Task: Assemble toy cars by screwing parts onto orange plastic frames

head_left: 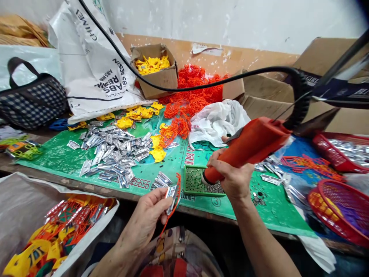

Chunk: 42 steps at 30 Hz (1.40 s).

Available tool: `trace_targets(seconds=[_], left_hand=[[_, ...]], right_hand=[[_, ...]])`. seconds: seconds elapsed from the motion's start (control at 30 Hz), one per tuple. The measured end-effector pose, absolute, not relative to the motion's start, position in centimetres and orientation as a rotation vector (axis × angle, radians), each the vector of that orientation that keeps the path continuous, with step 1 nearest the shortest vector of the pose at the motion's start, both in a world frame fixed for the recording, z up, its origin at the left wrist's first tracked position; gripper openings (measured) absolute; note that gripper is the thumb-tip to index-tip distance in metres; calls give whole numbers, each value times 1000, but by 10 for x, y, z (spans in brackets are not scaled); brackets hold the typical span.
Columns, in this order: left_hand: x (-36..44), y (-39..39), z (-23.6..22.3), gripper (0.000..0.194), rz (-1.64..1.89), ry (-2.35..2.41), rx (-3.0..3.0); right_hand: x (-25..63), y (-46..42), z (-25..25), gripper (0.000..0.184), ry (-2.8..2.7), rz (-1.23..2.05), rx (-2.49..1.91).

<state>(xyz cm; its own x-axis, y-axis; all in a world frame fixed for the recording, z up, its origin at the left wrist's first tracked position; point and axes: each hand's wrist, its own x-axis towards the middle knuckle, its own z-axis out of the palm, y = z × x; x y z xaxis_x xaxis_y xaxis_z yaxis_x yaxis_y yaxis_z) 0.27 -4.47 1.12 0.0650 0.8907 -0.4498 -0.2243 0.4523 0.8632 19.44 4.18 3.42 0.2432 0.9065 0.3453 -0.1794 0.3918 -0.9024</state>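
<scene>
Gripping the heavy-looking red tool [255, 144] low down, my right hand [235, 176] steadies it; my left hand [150, 213] pinches a likely slick, light silver piece [171, 195].

The left forearm [118, 250] slants from the bottom edge, the left grip [151, 209] pinching just below centre, thumb [162, 206] opposite bent fingers [155, 195]; the right forearm [261, 234] angles from lower right, the right grip [236, 179] tightly curled.
</scene>
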Motion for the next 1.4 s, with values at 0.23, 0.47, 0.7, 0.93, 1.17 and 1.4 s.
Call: trace_targets(seconds=[0.23, 0.47, 0.7, 0.93, 1.17, 1.4], left_hand=[[11, -44, 8, 25, 920, 1216, 717], [14, -38, 13, 27, 877, 1195, 713], [5, -38, 9, 25, 850, 1210, 800], [-6, -26, 13, 26, 799, 1277, 1098], [-14, -6, 26, 31, 572, 1252, 1213], [-10, -4, 16, 26, 654, 1234, 1194]], right_hand=[[196, 37, 28, 13, -1096, 891, -919], [194, 36, 25, 13, -1092, 904, -918], [193, 38, 24, 13, -1091, 883, -912], [189, 37, 26, 19, -1069, 876, -949], [188, 39, 28, 19, -1081, 824, -983], [196, 37, 49, 14, -1054, 930, -881]])
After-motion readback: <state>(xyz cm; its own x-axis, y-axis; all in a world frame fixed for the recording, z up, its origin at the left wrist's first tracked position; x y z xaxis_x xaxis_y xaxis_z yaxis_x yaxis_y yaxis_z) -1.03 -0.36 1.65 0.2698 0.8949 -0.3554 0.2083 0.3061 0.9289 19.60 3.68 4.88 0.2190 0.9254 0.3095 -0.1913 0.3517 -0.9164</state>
